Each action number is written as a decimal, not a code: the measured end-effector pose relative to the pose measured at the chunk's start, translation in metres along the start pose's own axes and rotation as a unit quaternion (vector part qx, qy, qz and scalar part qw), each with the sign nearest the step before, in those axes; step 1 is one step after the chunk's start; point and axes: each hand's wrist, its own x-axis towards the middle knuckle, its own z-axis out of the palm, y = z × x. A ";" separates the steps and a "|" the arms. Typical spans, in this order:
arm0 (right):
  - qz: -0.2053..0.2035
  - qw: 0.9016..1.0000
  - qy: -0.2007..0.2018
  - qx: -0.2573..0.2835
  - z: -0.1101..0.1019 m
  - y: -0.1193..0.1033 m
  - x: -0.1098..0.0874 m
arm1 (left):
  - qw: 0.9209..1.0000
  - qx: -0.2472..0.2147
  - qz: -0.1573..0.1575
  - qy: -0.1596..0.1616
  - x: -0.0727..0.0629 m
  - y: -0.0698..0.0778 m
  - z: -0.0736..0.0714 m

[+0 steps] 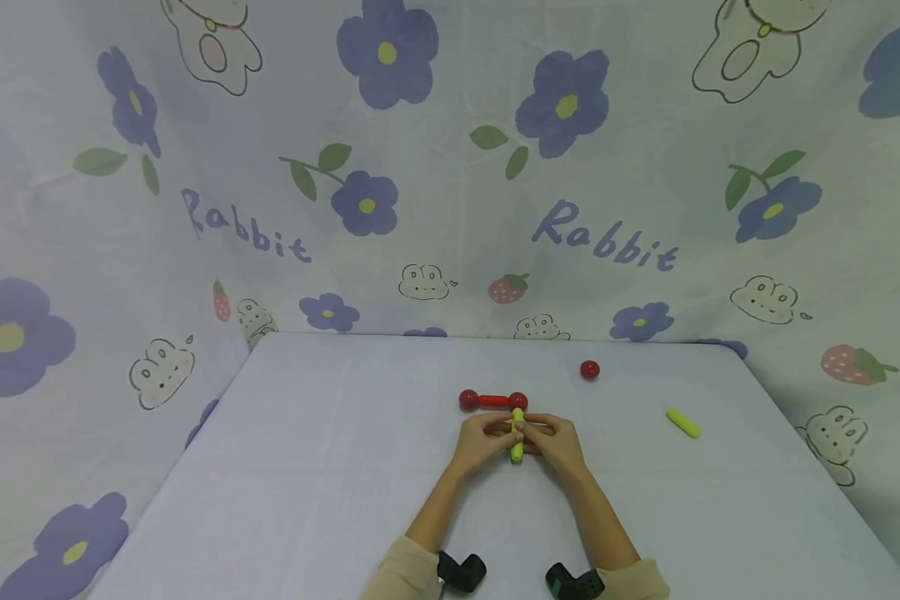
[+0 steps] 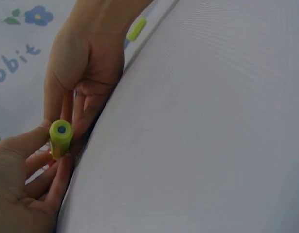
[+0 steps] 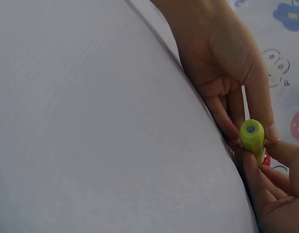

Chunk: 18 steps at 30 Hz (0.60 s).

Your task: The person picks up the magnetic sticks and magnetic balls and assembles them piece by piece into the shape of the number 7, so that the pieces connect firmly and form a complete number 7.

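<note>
Between both hands a yellow-green rod (image 1: 517, 452) points away from the body. My left hand (image 1: 482, 439) pinches it from one side, thumb and fingertips bent around it. On the other side my right hand (image 1: 560, 443) pinches the same rod. Its near end (image 2: 61, 130) shows a small blue-grey dot in the left wrist view. The far end meets or overlaps a red ball (image 1: 518, 401); whether they are joined I cannot tell. A short red rod (image 1: 493, 401) links that ball to another red ball (image 1: 468, 400) on the left.
A loose red ball (image 1: 589, 370) lies toward the back right of the white table (image 1: 307, 467). Farther right rests a second yellow-green rod (image 1: 683, 422). A patterned cloth (image 1: 450, 167) hangs behind the table. Black wrist devices (image 1: 462, 573) are at both sleeves.
</note>
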 end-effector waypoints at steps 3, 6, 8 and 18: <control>-0.003 1.000 0.001 0.000 0.000 0.000 0.000 | 1.000 0.000 -0.002 0.002 0.001 -0.005 0.001; -0.006 1.000 0.003 0.003 0.001 0.000 0.000 | 1.000 0.000 0.003 0.009 0.005 -0.017 0.004; -0.003 1.000 0.004 0.006 0.001 0.000 0.000 | 1.000 0.004 0.006 0.016 0.008 -0.026 0.007; 0.001 1.000 0.015 0.002 0.001 0.000 0.000 | 1.000 0.011 0.003 0.024 0.011 -0.038 0.009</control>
